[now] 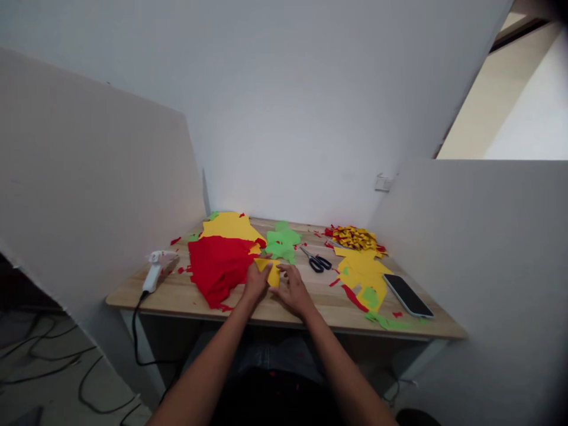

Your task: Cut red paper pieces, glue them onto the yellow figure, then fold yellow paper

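Observation:
A small yellow paper piece (271, 271) lies on the wooden table (186, 293) between my hands. My left hand (256, 280) rests on its left edge with fingers closed on the paper. My right hand (293, 287) lies on the paper's right side, fingers pressed down on it. A large red paper sheet (216, 264) lies just left of my left hand. Black-handled scissors (316, 260) lie a little beyond my right hand.
A white glue gun (156, 269) with a black cord sits at the table's left. Yellow sheets (231, 226), green scraps (282, 241), a pile of red-yellow cuttings (355, 238), more yellow paper (364, 269) and a black phone (408, 295) lie around. White partition boards flank the table.

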Motion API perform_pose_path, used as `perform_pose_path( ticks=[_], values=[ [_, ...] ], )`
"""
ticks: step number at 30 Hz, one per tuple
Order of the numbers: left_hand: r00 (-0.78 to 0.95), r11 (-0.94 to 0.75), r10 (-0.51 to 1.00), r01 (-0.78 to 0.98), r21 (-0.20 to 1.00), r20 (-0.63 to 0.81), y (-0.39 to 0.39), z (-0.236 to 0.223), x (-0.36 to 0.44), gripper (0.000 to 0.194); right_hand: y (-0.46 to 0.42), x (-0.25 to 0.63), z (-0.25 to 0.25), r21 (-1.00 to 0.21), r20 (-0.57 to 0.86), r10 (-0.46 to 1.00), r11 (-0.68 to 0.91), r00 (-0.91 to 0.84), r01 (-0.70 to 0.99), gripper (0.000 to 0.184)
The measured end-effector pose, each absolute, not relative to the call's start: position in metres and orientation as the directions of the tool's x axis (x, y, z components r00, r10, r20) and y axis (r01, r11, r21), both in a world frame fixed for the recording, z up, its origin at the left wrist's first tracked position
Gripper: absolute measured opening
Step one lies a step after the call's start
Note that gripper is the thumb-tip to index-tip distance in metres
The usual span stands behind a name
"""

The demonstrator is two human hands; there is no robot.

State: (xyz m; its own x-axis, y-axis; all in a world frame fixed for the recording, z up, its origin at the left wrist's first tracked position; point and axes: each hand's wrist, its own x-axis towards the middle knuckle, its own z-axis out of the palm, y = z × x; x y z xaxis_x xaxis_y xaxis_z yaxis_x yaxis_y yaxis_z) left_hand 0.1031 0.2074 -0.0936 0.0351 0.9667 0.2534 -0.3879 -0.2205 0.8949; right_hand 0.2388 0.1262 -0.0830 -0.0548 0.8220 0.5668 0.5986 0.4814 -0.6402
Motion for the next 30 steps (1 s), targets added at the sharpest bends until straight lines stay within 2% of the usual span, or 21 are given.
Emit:
perform_pose_path(
  ticks=[2,4,11,17,24,30],
  values=[
    [0.146,-0.181,0.956,-0.386,0.904,0.254,0.203,-0.093,0.106,0.060,0.128,0.238,-0.084,-0.648,0.573,0.817,0.494,-0.056,0.579,0.064],
    [0.225,-0.146,0.942,-0.388,0.910,0.247,0.200,-0.093,0.106,0.065,0.132,0.238,-0.086,-0.698,0.558,0.830,0.472,-0.004,0.538,0.065],
    [0.411,-0.070,0.882,-0.373,0.925,0.232,0.193,-0.090,0.105,0.079,0.142,0.244,-0.094,-0.830,0.473,0.878,0.415,0.076,0.373,0.043],
    [0.412,-0.028,0.892,-0.361,0.932,0.186,0.191,-0.091,0.105,0.077,0.143,0.248,-0.097,-0.877,0.440,0.893,0.406,0.093,0.255,0.036],
    [0.390,-0.061,0.897,-0.359,0.931,0.210,0.195,-0.094,0.105,0.080,0.152,0.248,-0.108,-0.911,0.393,0.917,0.378,0.068,0.167,0.047],
    [0.386,-0.061,0.900,-0.353,0.934,0.205,0.194,-0.092,0.104,0.081,0.154,0.249,-0.111,-0.927,0.366,0.927,0.356,0.077,0.119,0.042]
  ],
)
